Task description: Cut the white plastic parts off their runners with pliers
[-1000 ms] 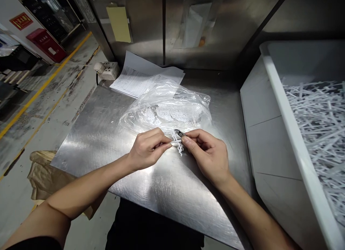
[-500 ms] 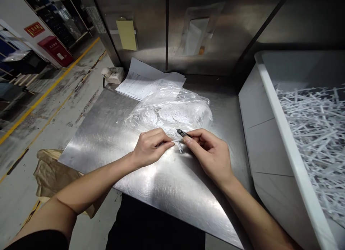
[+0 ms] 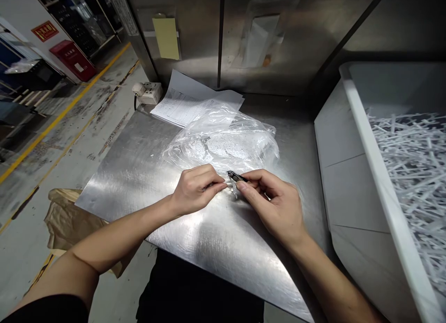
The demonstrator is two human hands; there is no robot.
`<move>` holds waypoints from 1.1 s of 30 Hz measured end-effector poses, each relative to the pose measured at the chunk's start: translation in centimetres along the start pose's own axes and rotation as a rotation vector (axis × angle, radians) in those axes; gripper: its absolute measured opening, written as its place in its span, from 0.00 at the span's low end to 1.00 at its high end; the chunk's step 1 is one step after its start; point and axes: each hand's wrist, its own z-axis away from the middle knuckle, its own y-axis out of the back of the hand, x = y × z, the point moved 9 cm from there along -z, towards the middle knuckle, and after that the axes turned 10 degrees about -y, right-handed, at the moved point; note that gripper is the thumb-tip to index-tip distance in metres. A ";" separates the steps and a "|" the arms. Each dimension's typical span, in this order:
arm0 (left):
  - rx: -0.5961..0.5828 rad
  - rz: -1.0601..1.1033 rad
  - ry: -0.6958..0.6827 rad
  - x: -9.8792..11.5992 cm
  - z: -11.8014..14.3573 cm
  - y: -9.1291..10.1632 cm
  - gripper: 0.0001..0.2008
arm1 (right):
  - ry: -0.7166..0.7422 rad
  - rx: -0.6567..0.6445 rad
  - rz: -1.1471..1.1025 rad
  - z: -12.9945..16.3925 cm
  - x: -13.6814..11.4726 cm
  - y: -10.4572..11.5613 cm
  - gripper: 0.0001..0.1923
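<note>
My left hand (image 3: 195, 188) pinches a small white plastic sprue piece (image 3: 232, 187) over the steel table (image 3: 132, 174). My right hand (image 3: 275, 202) grips small dark metal cutters (image 3: 235, 176), whose tip meets the white piece between the two hands. Most of the white piece is hidden by my fingers. Just behind the hands lies a clear plastic bag (image 3: 223, 144) with small white bits inside.
A white bin (image 3: 351, 142) of white plastic sprues (image 3: 414, 165) stands at the right. Printed papers (image 3: 188, 105) and a power strip (image 3: 146, 92) lie at the table's back left. Brown paper (image 3: 69, 221) is on the floor at left. Steel panels rise behind.
The white piece looked bigger and branched a second ago; now only a small part shows between my fingers. The cutters have closed in on it. The view shifted slightly.
</note>
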 end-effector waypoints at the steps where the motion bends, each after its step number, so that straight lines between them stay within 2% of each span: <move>1: 0.001 0.002 -0.002 0.0 0.0 0.0 0.07 | 0.000 -0.004 -0.003 0.0 0.0 0.0 0.09; 13: -0.030 -0.073 -0.054 0.6 0.0 -0.2 0.10 | -0.071 -0.037 -0.029 -0.1 0.9 -0.5 0.13; 22: -0.056 -0.109 -0.050 0.6 -0.1 -0.4 0.07 | -0.159 -0.030 -0.116 -0.6 1.6 -0.4 0.16; 29: 0.036 -0.123 -0.009 0.0 -0.7 1.5 0.06 | -0.084 0.059 -0.155 -0.7 1.0 0.8 0.11; 33: 0.073 -0.077 0.003 -0.3 -1.0 2.1 0.06 | -0.059 0.076 -0.105 -0.7 1.3 0.8 0.12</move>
